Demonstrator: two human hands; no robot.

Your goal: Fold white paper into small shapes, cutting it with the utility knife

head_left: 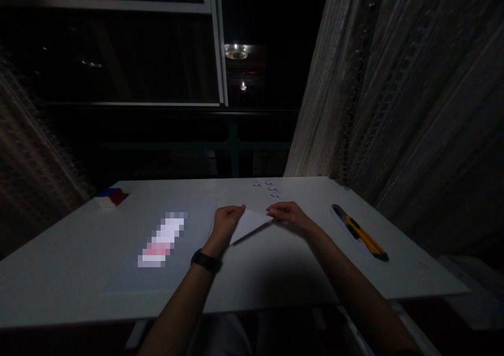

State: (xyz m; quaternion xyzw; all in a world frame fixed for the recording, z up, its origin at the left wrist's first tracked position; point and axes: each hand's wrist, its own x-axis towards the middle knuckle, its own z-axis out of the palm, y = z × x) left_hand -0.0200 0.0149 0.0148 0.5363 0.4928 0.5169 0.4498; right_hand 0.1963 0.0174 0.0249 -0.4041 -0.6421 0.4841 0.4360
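Observation:
A small white sheet of paper is stretched between my two hands above the middle of the table, tilted, with a dark shadowed lower edge. My left hand, with a black watch on its wrist, pinches the paper's left side between thumb and fingers. On the other side, my right hand grips the paper's right corner with closed fingertips. Several small dark-marked pieces lie on the table just beyond my hands; their kind is too small to make out.
Left of my hands, a bright pixelated area lies over a large pale sheet. A coloured cube sits at the table's far left. A yellow-and-black utility knife lies to the right, beside a grey-black tool. Curtains hang behind.

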